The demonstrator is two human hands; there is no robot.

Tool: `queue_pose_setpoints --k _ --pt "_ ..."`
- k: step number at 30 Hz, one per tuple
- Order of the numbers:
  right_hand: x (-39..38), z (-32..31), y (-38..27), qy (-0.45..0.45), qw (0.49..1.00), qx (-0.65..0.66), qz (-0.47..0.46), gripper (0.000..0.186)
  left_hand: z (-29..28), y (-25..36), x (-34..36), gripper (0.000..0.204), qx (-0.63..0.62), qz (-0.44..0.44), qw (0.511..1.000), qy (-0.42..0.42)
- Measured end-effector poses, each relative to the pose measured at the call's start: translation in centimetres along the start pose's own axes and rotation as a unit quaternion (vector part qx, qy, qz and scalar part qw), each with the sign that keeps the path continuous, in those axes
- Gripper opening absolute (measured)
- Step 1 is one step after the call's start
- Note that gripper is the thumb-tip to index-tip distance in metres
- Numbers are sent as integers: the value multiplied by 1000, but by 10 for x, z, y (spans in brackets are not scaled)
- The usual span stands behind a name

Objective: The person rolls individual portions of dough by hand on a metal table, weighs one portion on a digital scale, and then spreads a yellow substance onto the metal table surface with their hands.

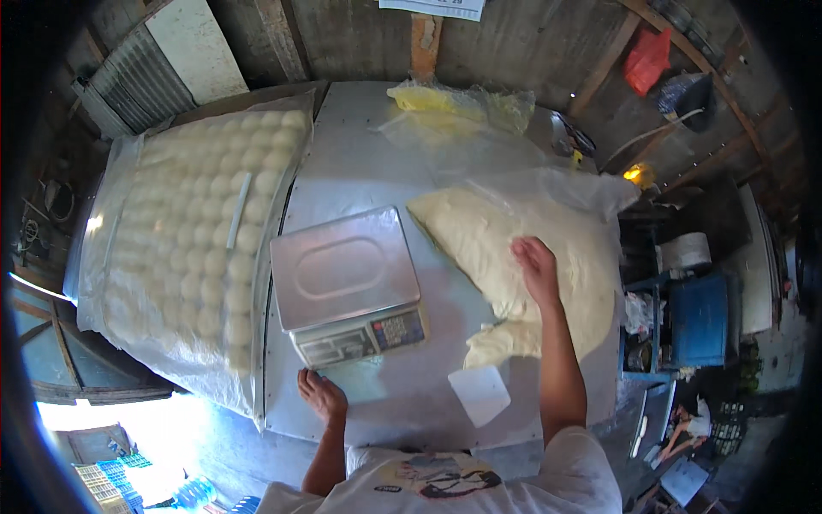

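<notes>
A large mass of pale dough spreads over the right side of the metal table, partly under clear plastic sheeting. Over its middle is my right hand, loosely cupped, with nothing seen in it; whether it presses on the dough I cannot tell. My left hand is at the table's near edge, beside the front left corner of a digital scale. Its fingers are slightly bent and apart, holding nothing. The scale's metal pan is bare. Between the dough and my body lies a white flat scraper.
On the left, rows of round dough balls sit under clear plastic, with a thin pale strip on top. Crumpled plastic bags, partly yellow, lie at the back. A blue cabinet stands at right; another person is farther off.
</notes>
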State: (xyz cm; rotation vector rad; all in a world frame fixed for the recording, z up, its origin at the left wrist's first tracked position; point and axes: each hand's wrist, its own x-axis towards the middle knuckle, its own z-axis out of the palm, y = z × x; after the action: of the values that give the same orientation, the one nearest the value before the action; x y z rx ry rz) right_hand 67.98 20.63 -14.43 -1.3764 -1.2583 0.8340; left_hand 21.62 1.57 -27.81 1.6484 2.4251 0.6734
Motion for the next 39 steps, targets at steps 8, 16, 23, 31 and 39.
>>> queue_pose_setpoints --k 8,16,23,31,39 --pt "354 99 65 177 880 -321 -302 29 19 -9 6 42 45 33 998 21" --pt "320 176 102 -409 795 -446 -46 39 24 -1 2 48 62 -7 998 21" --pt "407 167 75 -30 823 -554 -122 65 29 -1 10 49 62 4 998 3" --pt "446 182 170 -70 854 -516 -4 41 21 15 20 45 34 -3 999 19" --pt "400 165 11 69 904 -351 -235 29 11 -2 6 40 49 -2 998 30"
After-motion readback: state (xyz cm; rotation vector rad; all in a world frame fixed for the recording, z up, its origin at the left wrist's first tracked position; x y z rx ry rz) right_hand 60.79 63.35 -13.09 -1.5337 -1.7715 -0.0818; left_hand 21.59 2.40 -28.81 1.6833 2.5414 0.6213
